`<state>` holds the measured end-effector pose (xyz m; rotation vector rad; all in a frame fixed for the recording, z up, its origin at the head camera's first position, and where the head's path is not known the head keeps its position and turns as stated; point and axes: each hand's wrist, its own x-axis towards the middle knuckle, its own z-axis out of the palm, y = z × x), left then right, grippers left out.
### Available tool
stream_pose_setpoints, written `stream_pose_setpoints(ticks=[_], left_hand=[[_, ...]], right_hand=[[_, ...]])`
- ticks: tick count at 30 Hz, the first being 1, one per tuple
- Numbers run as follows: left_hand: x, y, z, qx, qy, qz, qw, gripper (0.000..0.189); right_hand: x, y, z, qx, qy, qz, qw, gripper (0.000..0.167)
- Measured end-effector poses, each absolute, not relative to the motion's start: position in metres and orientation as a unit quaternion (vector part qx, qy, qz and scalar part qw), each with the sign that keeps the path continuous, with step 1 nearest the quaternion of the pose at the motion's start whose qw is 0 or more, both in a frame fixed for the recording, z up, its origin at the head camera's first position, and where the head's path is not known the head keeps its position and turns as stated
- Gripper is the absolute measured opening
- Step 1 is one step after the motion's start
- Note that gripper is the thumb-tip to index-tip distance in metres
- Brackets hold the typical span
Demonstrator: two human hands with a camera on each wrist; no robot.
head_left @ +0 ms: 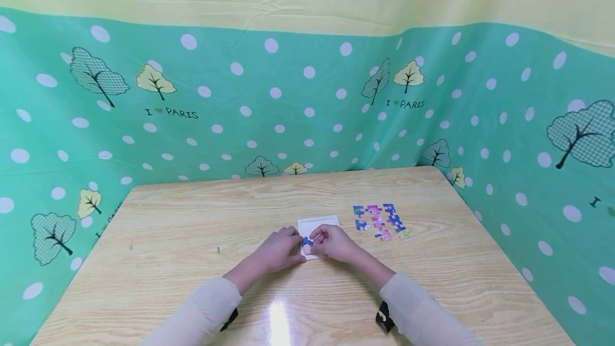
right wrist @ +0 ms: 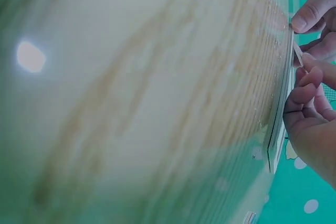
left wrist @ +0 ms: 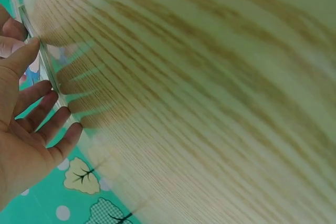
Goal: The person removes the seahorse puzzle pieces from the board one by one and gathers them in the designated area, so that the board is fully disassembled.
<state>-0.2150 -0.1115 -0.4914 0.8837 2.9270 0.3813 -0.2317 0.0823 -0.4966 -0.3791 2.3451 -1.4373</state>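
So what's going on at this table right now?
A person sits at a wooden table, working on a small jigsaw puzzle. Both hands meet over a white puzzle tray: the right hand and the left hand pinch a blue puzzle piece at the tray's near edge. A cluster of loose colourful pieces lies on the table just to the right of the tray.

Light wood-grain table across the lower frame, smooth and glossy with a lamp glare near the bottom centre, thin white card tray matt at centre, printed cloth backdrop above, softly creased, cream knit sleeves
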Motion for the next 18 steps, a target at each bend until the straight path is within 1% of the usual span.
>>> stream_pose_setpoints(ticks=[7, 18], left_hand=[[-0.215, -0.111, -0.491, 0.284, 0.951, 0.120, 0.035, 0.049], [-0.215, -0.110, -0.491, 0.278, 0.952, 0.119, 0.038, 0.049]], right_hand=[[-0.232, 0.084, -0.494, -0.103, 0.816, -0.532, 0.200, 0.027], [-0.233, 0.100, -0.490, -0.080, 0.827, -0.524, 0.185, 0.024]])
